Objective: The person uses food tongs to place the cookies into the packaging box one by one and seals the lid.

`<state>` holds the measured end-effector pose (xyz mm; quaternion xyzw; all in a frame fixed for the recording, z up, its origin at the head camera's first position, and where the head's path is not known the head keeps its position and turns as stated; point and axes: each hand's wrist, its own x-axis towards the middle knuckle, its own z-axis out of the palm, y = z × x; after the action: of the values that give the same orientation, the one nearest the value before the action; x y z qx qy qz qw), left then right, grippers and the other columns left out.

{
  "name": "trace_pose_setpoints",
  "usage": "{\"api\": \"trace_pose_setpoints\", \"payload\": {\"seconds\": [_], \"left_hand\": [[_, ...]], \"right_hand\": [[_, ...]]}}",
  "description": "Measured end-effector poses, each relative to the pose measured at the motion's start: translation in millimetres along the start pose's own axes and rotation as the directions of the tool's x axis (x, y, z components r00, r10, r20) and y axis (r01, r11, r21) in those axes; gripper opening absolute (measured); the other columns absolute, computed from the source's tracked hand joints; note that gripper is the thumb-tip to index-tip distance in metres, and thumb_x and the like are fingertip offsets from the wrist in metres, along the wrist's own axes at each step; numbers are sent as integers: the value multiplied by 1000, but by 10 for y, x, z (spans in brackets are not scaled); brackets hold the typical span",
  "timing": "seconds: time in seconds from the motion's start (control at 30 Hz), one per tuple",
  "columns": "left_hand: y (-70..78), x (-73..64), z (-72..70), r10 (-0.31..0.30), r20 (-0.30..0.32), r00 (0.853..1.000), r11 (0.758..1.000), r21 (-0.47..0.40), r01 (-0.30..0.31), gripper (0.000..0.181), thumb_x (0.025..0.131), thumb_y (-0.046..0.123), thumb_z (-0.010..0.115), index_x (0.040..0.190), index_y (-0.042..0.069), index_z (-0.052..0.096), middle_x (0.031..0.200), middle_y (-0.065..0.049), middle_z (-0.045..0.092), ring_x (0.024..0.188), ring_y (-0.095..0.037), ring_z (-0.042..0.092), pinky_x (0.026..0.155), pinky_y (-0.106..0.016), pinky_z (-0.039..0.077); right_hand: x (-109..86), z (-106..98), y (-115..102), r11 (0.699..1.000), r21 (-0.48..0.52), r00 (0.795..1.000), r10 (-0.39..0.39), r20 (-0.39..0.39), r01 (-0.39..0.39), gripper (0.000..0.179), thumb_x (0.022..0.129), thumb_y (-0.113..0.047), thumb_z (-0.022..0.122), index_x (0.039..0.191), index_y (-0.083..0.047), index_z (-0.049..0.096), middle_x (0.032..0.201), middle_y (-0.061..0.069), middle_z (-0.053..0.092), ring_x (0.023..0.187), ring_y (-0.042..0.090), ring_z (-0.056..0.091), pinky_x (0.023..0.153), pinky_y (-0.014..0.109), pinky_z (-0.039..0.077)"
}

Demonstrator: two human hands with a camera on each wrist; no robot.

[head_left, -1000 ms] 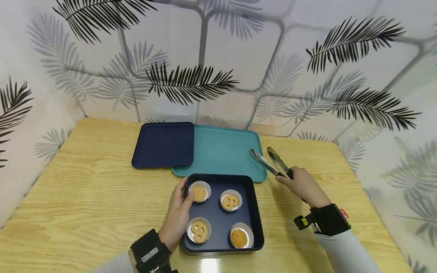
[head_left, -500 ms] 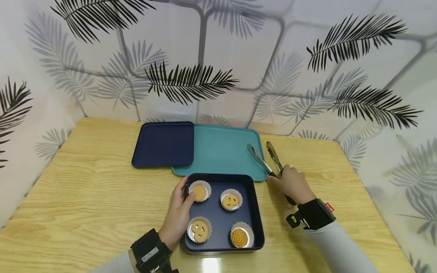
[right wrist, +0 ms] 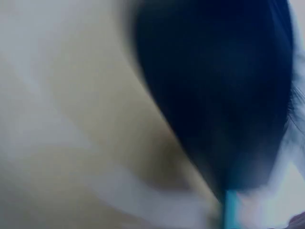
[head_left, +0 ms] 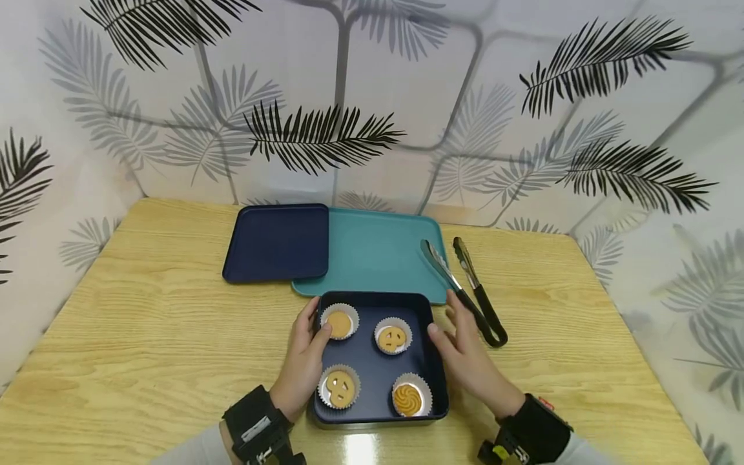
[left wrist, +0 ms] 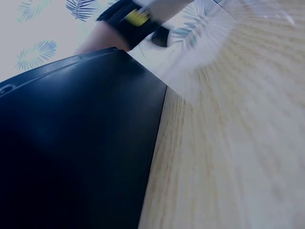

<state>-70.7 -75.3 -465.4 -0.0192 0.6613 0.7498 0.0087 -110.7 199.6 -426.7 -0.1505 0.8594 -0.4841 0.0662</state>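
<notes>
A deep square navy baking pan (head_left: 386,365) holds several cookies in white paper cups, among them a swirl cookie (head_left: 407,400) and a pretzel-shaped cookie (head_left: 340,389). My left hand (head_left: 302,361) grips its left wall, thumb over the rim beside a round plain cookie (head_left: 339,324). At the opposite wall is my right hand (head_left: 467,352), fingers spread outside, thumb tip right at the rim. Black-handled metal tongs (head_left: 487,314) lie spread just beyond the right fingers. The pan's outer wall (left wrist: 81,138) fills much of the left wrist view. The right wrist view is blurred.
Behind the pan lies a teal tray (head_left: 378,252), its left end under a smaller navy tray (head_left: 278,244). The tongs' left tip rests over the teal tray. The wooden table (head_left: 145,336) ends at a leaf-patterned cloth (head_left: 395,116) at the back.
My right hand has let go of the tongs, set down at the right, and has moved left to the pan's right wall. My left hand and the pan stay in place.
</notes>
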Motion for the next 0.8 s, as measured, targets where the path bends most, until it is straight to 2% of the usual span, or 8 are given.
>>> {"api": "trace_pose_setpoints", "payload": {"seconds": [0.2,0.33,0.4,0.43,0.5,0.63,0.7,0.8], "left_hand": [[46,0,-18,2,26,1000,1000,21,-2,58,110,7,37,160,2,10,166,-21,5,154,-37,5,123,-53,12],[116,29,-148,-12,48,999,988,154,4,54,110,13,40,159,2,19,163,-24,11,150,-41,20,121,-54,20],[183,123,-277,23,48,999,952,303,-36,51,109,16,44,156,1,29,158,-26,19,144,-42,31,118,-56,28],[219,206,-360,67,54,996,908,411,-84,50,108,17,47,154,1,35,156,-27,24,140,-43,34,115,-57,31],[293,442,-537,172,88,981,758,624,-189,49,105,21,55,149,1,45,152,-27,32,135,-45,38,111,-59,34],[348,974,-806,216,223,951,354,889,-289,66,98,30,68,152,3,42,158,-28,28,144,-52,21,113,-65,30],[363,1144,-846,102,240,965,259,931,-259,78,96,36,69,157,4,33,162,-31,18,146,-58,12,111,-71,28],[382,1266,-800,-58,212,976,172,965,-200,84,96,40,66,160,3,25,160,-37,15,142,-65,9,107,-78,26]], "right_hand": [[-159,341,3,960,271,997,64,32,-71,66,109,-9,40,162,-4,0,167,21,-1,153,42,-1,120,63,7],[-212,375,9,931,360,998,65,14,-65,63,109,-3,34,162,-4,1,166,23,5,152,41,2,120,29,21],[-233,386,15,926,371,998,67,19,-69,62,109,-4,34,163,-5,2,166,22,5,152,40,4,111,15,24],[-238,391,20,923,378,997,68,21,-71,62,110,-5,33,163,-6,2,167,20,5,152,39,5,106,9,25],[-242,399,30,916,396,998,62,19,-65,61,110,-5,33,163,-7,3,168,19,4,152,39,6,106,10,27],[-242,380,64,908,412,997,71,16,-71,59,111,-8,32,163,-11,6,168,15,5,152,37,10,104,9,31],[-244,369,71,908,413,998,69,9,-66,59,111,-8,33,163,-11,7,168,15,6,151,37,11,104,9,32],[-245,354,73,906,420,998,64,10,-62,58,111,-7,33,164,-11,8,168,15,7,151,38,12,104,10,33]]}}
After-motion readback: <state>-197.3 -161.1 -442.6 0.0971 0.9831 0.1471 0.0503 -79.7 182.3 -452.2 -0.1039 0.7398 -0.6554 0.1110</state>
